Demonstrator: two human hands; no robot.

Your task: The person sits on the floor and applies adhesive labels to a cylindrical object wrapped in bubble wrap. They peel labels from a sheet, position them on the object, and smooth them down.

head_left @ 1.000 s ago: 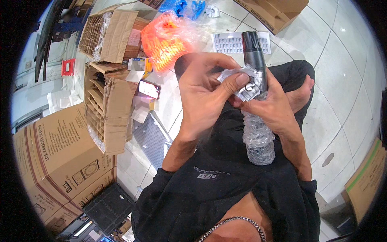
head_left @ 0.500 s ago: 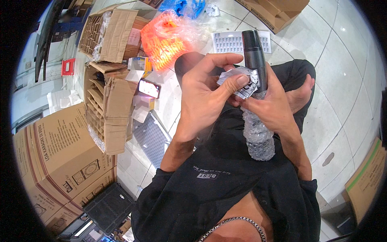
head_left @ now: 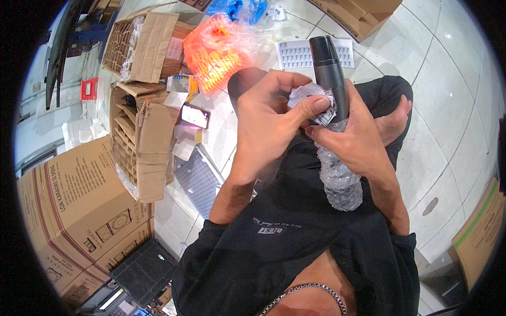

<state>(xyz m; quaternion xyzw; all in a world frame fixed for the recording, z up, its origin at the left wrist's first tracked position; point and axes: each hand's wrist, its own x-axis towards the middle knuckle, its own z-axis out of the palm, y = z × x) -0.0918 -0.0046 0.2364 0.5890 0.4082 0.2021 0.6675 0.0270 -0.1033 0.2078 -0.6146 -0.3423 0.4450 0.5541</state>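
Observation:
My left hand (head_left: 271, 118) is closed on a small wad of white paper labels (head_left: 307, 95), with the thumb on top. In my right hand (head_left: 353, 142) is a black wireless microphone (head_left: 331, 73), its bare handle tilted slightly left and pointing away from me. Bubble wrap (head_left: 340, 184) covers the microphone's near end. The labels lie close against the left side of the handle, by my right thumb; whether one is touching the handle I cannot tell. Beyond the handle, a sheet of printed labels (head_left: 287, 55) lies on the floor.
At left stand open cartons with cardboard dividers (head_left: 150, 137) and a large printed carton (head_left: 79, 200). A lit phone (head_left: 195, 116) and an orange foam-net bag (head_left: 213, 58) lie nearer the middle. Another carton (head_left: 363, 16) stands at the far right on the tiled floor (head_left: 448, 105).
The microphone has tipped a little to the left at its far end, and its wrapped end has swung slightly right. The labels have turned in my left fingers.

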